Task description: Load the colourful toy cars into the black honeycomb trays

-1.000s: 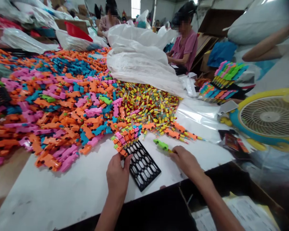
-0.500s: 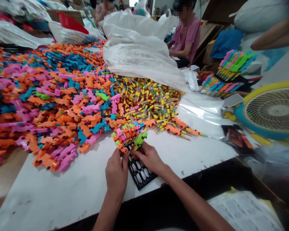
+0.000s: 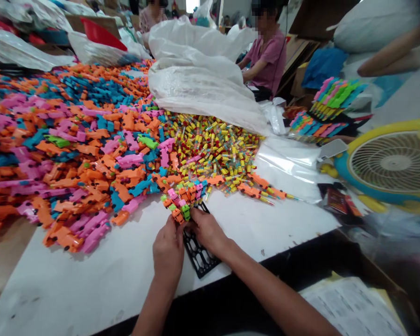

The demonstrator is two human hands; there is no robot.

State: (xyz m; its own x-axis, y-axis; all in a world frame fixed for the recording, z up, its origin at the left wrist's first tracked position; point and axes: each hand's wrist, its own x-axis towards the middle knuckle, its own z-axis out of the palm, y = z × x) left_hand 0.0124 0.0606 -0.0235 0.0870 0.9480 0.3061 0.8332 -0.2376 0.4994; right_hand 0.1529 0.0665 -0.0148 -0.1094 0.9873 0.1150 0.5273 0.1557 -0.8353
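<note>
A black slotted rack (image 3: 205,267) lies on the white tabletop, its near end showing between my wrists. Small toy cars (image 3: 187,190) in orange, pink, blue and green stand packed in rows at its far part. My left hand (image 3: 167,249) is closed at the rack's left edge, by an orange car (image 3: 177,215); its fingertips are partly hidden. My right hand (image 3: 210,232) reaches over the rack, fingers closed at a green toy car (image 3: 185,212) beside the orange one. The grip itself is mostly covered by the fingers.
Loose toy cars (image 3: 94,172) form a large heap at left. Yellow-and-red tubes (image 3: 217,144) are piled beyond the rack, before a white plastic bag (image 3: 203,84). A fan (image 3: 394,163) and filled racks (image 3: 336,98) stand at right. A co-worker (image 3: 266,56) sits behind.
The green toy car has moved left and down, and now stands upright beside the orange one. My right hand has shifted slightly left with it. My left hand has barely moved.
</note>
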